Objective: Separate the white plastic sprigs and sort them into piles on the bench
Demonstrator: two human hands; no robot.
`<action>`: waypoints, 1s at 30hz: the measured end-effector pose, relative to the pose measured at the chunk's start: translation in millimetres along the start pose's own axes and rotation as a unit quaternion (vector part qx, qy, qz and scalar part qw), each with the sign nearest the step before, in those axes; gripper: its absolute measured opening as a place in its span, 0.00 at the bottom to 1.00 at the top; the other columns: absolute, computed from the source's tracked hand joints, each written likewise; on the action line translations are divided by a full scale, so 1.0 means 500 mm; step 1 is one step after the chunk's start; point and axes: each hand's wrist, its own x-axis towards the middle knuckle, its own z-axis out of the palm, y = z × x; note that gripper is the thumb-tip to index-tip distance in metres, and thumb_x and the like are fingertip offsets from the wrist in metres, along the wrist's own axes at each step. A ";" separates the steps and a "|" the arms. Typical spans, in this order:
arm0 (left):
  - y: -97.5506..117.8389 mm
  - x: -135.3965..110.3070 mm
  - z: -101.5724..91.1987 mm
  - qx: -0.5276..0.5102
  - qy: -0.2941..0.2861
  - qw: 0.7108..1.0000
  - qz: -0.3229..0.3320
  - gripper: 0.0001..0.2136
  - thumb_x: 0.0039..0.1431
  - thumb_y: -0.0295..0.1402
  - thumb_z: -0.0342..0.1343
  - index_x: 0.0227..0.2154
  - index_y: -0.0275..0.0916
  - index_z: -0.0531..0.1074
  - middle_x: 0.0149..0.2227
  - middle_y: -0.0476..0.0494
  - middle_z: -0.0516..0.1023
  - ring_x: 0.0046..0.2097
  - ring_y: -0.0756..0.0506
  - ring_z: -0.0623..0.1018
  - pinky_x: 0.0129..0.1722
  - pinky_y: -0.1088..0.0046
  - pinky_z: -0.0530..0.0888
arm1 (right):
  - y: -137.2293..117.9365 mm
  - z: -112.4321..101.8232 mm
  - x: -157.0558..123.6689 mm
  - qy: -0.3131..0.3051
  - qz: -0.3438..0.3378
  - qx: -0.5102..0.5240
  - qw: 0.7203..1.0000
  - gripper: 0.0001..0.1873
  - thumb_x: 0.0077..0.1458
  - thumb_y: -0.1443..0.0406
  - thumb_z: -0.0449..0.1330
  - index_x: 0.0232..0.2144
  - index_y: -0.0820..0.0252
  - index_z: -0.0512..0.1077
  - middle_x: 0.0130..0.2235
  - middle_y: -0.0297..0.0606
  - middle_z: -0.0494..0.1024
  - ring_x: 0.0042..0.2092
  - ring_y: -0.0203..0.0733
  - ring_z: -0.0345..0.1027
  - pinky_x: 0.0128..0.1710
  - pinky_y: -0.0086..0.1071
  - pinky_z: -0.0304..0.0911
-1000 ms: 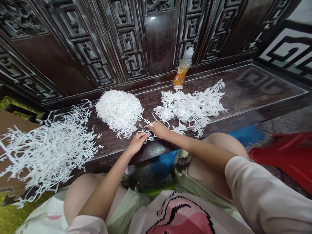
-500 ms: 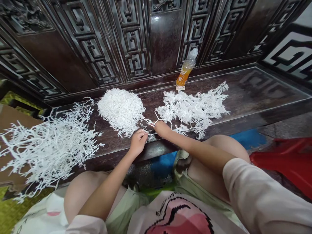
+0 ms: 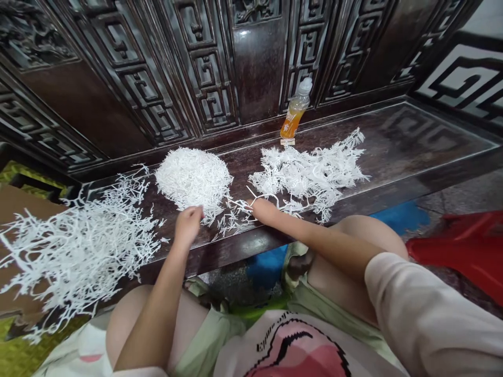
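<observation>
My right hand (image 3: pixel 262 210) is closed around a white plastic branch (image 3: pixel 239 205), whose forked twigs stick out to the left of the fingers over the bench front. My left hand (image 3: pixel 189 224) is at the lower edge of a rounded heap of small white sprigs (image 3: pixel 192 175), its fingers pinched together; what they hold, if anything, is too small to make out. Beyond my right hand lies a looser pile of white leafy branches (image 3: pixel 310 170). Between the hands, a few loose sprigs (image 3: pixel 228 224) lie near the bench edge.
A large tangle of bare white branches (image 3: pixel 90 235) lies at the left, partly over a cardboard box (image 3: pixel 23 204). An orange drink bottle (image 3: pixel 294 112) stands at the back of the dark wooden bench (image 3: pixel 396 141). A red plastic stool (image 3: pixel 459 246) is at the right.
My left hand has moved left, away from the branch and my right hand, to the edge of the sprig heap. My right hand stays about where it was, still gripping the branch.
</observation>
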 end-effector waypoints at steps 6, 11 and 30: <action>0.008 -0.025 0.083 0.353 -0.122 0.922 0.102 0.21 0.55 0.43 0.38 0.24 0.36 0.72 0.32 0.39 0.75 0.37 0.41 0.72 0.39 0.65 0.63 | -0.049 -0.005 -0.012 0.069 -0.057 0.116 0.989 0.22 0.59 0.56 0.41 0.35 0.64 0.70 0.30 0.42 0.74 0.32 0.36 0.65 0.30 0.25 0.51; 0.003 -0.034 0.100 0.388 -0.128 0.907 0.104 0.26 0.58 0.42 0.30 0.28 0.33 0.72 0.32 0.33 0.75 0.37 0.40 0.73 0.41 0.62 0.62 | -0.042 -0.012 -0.025 0.094 -0.058 0.148 0.983 0.28 0.57 0.51 0.39 0.33 0.65 0.71 0.28 0.40 0.73 0.29 0.34 0.63 0.29 0.25 0.49; 0.004 -0.033 0.095 0.377 -0.100 0.907 0.160 0.15 0.57 0.39 0.39 0.34 0.40 0.70 0.34 0.42 0.74 0.37 0.43 0.72 0.37 0.69 0.60 | -0.057 -0.017 -0.032 0.071 -0.069 0.102 0.990 0.32 0.54 0.47 0.38 0.33 0.65 0.71 0.30 0.43 0.74 0.33 0.37 0.65 0.30 0.26 0.49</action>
